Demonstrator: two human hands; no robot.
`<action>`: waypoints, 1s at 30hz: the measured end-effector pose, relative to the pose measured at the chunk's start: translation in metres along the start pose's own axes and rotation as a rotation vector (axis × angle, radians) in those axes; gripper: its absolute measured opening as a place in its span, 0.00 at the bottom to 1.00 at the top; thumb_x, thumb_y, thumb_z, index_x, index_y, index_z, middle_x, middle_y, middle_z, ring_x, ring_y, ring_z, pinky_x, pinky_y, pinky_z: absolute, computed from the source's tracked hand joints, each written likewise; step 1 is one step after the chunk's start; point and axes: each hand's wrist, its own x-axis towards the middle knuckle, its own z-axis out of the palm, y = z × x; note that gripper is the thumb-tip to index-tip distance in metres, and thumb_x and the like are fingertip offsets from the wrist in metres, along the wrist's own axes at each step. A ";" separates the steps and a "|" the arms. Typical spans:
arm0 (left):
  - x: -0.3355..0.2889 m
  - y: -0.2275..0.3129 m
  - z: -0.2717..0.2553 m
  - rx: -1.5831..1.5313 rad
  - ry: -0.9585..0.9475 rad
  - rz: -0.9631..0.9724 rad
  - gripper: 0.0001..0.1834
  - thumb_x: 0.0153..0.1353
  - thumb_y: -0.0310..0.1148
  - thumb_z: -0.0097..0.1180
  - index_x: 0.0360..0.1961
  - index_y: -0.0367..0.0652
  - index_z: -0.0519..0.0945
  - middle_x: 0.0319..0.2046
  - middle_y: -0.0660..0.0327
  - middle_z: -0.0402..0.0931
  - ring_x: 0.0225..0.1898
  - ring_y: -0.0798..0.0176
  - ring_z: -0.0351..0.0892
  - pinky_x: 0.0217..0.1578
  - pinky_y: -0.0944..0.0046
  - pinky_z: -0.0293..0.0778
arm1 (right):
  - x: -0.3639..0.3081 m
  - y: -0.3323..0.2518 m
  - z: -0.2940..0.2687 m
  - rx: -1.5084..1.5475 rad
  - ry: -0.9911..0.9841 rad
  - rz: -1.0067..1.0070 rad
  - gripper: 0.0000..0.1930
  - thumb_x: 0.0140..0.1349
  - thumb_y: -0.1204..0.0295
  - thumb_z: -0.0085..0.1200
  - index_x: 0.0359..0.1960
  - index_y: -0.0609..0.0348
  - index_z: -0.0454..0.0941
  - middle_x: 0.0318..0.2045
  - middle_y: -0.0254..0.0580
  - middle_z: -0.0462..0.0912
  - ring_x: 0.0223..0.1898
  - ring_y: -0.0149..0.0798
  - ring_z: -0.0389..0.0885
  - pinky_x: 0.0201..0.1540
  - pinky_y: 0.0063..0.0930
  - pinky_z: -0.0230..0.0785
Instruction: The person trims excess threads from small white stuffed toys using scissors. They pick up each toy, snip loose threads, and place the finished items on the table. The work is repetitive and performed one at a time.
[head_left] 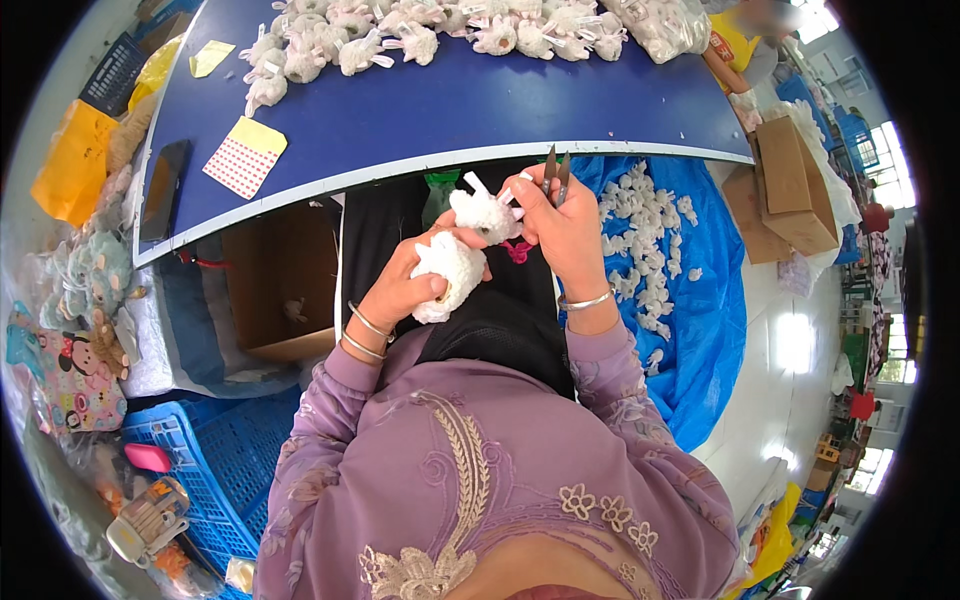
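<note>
Low before my body, just off the table's near edge, my left hand (398, 290) is closed round a white fluffy plush piece (455, 268). Right above that piece sits a small white plush animal head (482, 212) with upright ears; whether the two are joined I cannot tell. My right hand (568, 235) pinches the head at its right side, by an ear. Tucked in the same hand are dark-bladed thread snips (552, 170), their points upward and apart. A bit of bright pink material (517, 250) shows below the head.
Plush heads (360, 50) are piled along the far side of the blue table (480, 110). A sticker sheet (245, 158) and a dark phone (165, 190) lie at its left. White pieces rest on blue sheeting (700, 370) to my right. Blue crates (215, 470) stand at lower left.
</note>
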 end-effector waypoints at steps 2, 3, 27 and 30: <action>0.001 0.000 0.000 -0.004 -0.013 -0.006 0.41 0.47 0.57 0.65 0.54 0.33 0.76 0.51 0.54 0.70 0.46 0.59 0.78 0.49 0.62 0.72 | 0.001 0.000 0.001 0.020 0.023 0.028 0.10 0.64 0.68 0.58 0.35 0.63 0.77 0.21 0.28 0.75 0.18 0.19 0.66 0.19 0.15 0.58; 0.001 -0.001 0.001 0.000 -0.018 -0.002 0.41 0.48 0.57 0.65 0.54 0.33 0.76 0.50 0.54 0.71 0.46 0.59 0.78 0.50 0.61 0.72 | 0.002 0.000 0.001 0.030 0.034 0.043 0.09 0.64 0.68 0.58 0.34 0.63 0.77 0.22 0.28 0.75 0.19 0.18 0.67 0.19 0.15 0.58; 0.024 -0.036 0.005 -0.018 0.355 -0.180 0.21 0.69 0.49 0.47 0.45 0.39 0.76 0.34 0.63 0.77 0.34 0.71 0.76 0.37 0.71 0.71 | -0.013 -0.013 -0.042 -0.427 -0.093 0.029 0.09 0.61 0.70 0.60 0.40 0.63 0.81 0.31 0.33 0.82 0.32 0.25 0.78 0.39 0.18 0.72; 0.023 -0.037 0.002 0.018 0.438 -0.180 0.19 0.69 0.46 0.50 0.46 0.39 0.76 0.34 0.65 0.77 0.34 0.73 0.76 0.35 0.72 0.72 | -0.015 0.007 -0.010 -0.209 -0.241 0.120 0.10 0.63 0.70 0.59 0.37 0.66 0.78 0.29 0.33 0.79 0.31 0.23 0.76 0.37 0.19 0.71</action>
